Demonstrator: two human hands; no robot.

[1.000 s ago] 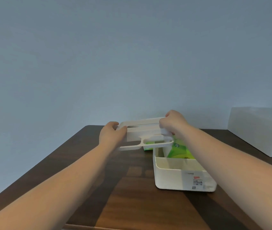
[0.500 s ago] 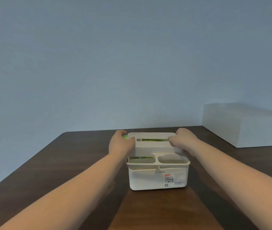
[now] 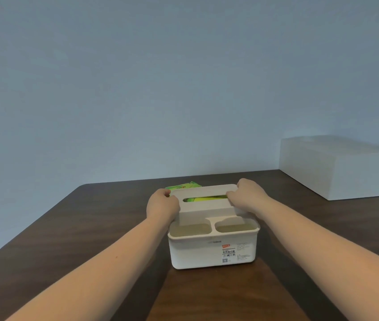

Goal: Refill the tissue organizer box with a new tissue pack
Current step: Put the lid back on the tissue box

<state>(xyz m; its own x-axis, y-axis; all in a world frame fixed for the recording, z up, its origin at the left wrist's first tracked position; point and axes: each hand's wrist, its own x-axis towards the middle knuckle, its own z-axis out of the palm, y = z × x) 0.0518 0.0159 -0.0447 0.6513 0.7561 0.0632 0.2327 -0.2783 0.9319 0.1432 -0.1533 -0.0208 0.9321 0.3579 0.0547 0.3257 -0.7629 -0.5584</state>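
A white tissue organizer box point(image 3: 209, 253) stands on the dark wooden table point(image 3: 95, 218), its labelled side facing me. Its white lid point(image 3: 203, 206) sits on top, with a slot at the back and two empty cups at the front. A green tissue pack point(image 3: 207, 199) shows through the slot. My left hand point(image 3: 161, 205) grips the lid's left end and my right hand point(image 3: 247, 196) grips its right end. Behind the box, another green pack point(image 3: 182, 186) lies on the table, mostly hidden.
A large white rectangular box point(image 3: 336, 166) stands at the back right of the table, against the pale blue wall. The table's left edge runs diagonally toward me on the left.
The lid was held tilted above the open box a second ago. Both hands have brought it down onto the box, where it now sits level. The view has also shifted left.
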